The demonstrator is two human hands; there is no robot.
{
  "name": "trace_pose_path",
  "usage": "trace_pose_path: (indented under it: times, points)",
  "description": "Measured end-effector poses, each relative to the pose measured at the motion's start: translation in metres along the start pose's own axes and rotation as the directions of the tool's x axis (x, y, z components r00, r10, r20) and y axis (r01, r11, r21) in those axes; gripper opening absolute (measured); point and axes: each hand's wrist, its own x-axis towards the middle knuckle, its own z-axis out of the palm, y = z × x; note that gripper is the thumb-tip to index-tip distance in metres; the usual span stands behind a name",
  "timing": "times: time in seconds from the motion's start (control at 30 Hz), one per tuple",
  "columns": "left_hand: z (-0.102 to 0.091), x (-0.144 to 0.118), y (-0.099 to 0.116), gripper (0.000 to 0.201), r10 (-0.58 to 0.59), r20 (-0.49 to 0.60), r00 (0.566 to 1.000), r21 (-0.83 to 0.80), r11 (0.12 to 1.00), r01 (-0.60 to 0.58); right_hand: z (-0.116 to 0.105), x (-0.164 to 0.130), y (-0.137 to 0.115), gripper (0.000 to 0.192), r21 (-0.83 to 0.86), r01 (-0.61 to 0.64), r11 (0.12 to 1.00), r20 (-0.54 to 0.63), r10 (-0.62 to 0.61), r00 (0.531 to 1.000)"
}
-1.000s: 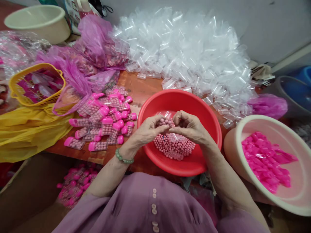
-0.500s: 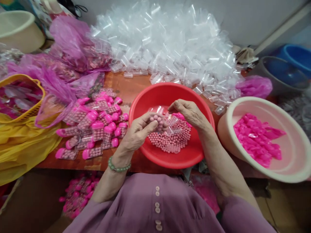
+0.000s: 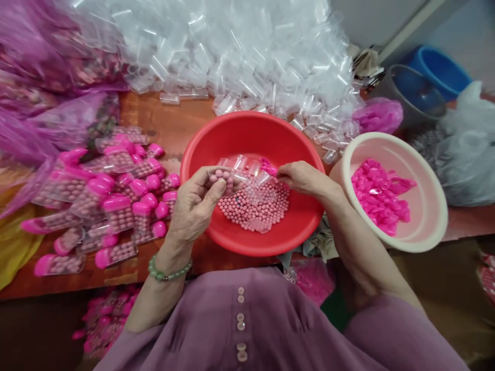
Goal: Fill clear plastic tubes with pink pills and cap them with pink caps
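Observation:
In my left hand (image 3: 193, 206) is a small clear plastic container (image 3: 227, 183) filled with pink beads, held over the left part of a red basin (image 3: 251, 245). My right hand (image 3: 303, 178) is inside the basin's right side, fingers bent together at the edge of some bright pink caps (image 3: 267, 166). Whether a cap is between its fingertips is hidden. Loose pink beads (image 3: 255, 206) cover the basin's bottom, with several empty clear containers (image 3: 253, 170) lying on them.
Filled containers with pink caps (image 3: 118, 206) are piled on the table left of the basin. A big heap of clear containers (image 3: 232, 56) lies behind it. At the right stands a cream basin (image 3: 431, 226) holding pink caps. Purple bags (image 3: 73, 118) lie far left.
The view has shifted, turning rightward. My right hand has lowered from above the beads to the caps at the basin's right side. My left hand has moved left within the basin, still holding the filled container.

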Motion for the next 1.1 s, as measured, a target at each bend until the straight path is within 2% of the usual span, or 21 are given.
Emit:
trace_pose_path:
  times: [0.07, 0.13, 0.23, 0.4, 0.53, 0.6, 0.67, 0.73, 0.8, 0.87, 0.97, 1.03, 1.1]
  points:
    - [0.000, 0.001, 0.000, 0.019, -0.017, 0.010, 1.000, 0.021, 1.000, 0.016, -0.001, 0.000, 0.003, 0.032, -0.146, -0.069, 0.987, 0.047, 0.077, 0.996]
    - [0.001, 0.001, 0.002, 0.020, -0.034, 0.016, 0.999, 0.063, 0.997, 0.033, -0.001, 0.001, 0.003, 0.035, -0.211, -0.103, 0.972, 0.076, 0.121, 0.990]
    - [0.002, 0.001, 0.004, 0.021, -0.039, 0.006, 0.999, 0.092, 0.995, 0.038, 0.004, 0.001, -0.004, 0.031, -0.247, -0.100, 0.964, 0.125, 0.134, 0.983]
    - [0.002, -0.001, 0.001, 0.022, -0.050, 0.003, 0.999, 0.136, 0.989, 0.050, 0.021, 0.005, -0.015, 0.039, -0.264, -0.095, 0.960, 0.144, 0.136, 0.980]
    - [0.001, -0.002, -0.001, 0.023, -0.064, 0.007, 0.998, 0.150, 0.987, 0.063, 0.012, 0.000, -0.013, 0.032, -0.256, -0.081, 0.963, 0.130, 0.117, 0.985]
    - [0.001, -0.001, -0.002, 0.023, -0.062, 0.008, 0.998, 0.159, 0.986, 0.060, 0.002, -0.009, -0.011, 0.032, -0.220, -0.088, 0.972, 0.055, 0.102, 0.993]
    - [0.001, 0.001, -0.001, 0.020, -0.049, 0.019, 0.999, 0.193, 0.980, 0.044, -0.005, -0.019, -0.012, 0.033, -0.037, -0.070, 0.997, -0.069, 0.067, 0.995]
    - [0.001, 0.001, 0.000, 0.017, -0.008, 0.051, 0.999, 0.236, 0.972, -0.004, -0.007, -0.027, -0.016, 0.032, 0.234, 0.037, 0.971, -0.195, 0.010, 0.981]
    - [0.002, 0.000, 0.002, 0.016, 0.055, 0.102, 0.993, 0.284, 0.955, -0.082, -0.005, -0.033, -0.023, 0.029, 0.405, 0.190, 0.894, -0.294, -0.069, 0.953]
    - [0.003, -0.001, 0.003, 0.018, 0.116, 0.154, 0.981, 0.349, 0.923, -0.164, -0.001, -0.035, -0.032, 0.027, 0.443, 0.319, 0.838, -0.368, -0.155, 0.917]
    - [0.004, -0.004, 0.002, 0.022, 0.190, 0.227, 0.955, 0.431, 0.860, -0.274, 0.002, -0.037, -0.044, 0.025, 0.427, 0.437, 0.792, -0.444, -0.238, 0.864]
    - [0.005, -0.005, 0.000, 0.025, 0.235, 0.258, 0.937, 0.450, 0.829, -0.331, 0.004, -0.037, -0.049, 0.025, 0.433, 0.471, 0.769, -0.499, -0.230, 0.835]
    - [0.006, -0.005, -0.001, 0.026, 0.248, 0.259, 0.933, 0.457, 0.820, -0.345, 0.007, -0.036, -0.052, 0.025, 0.477, 0.472, 0.741, -0.545, -0.171, 0.821]
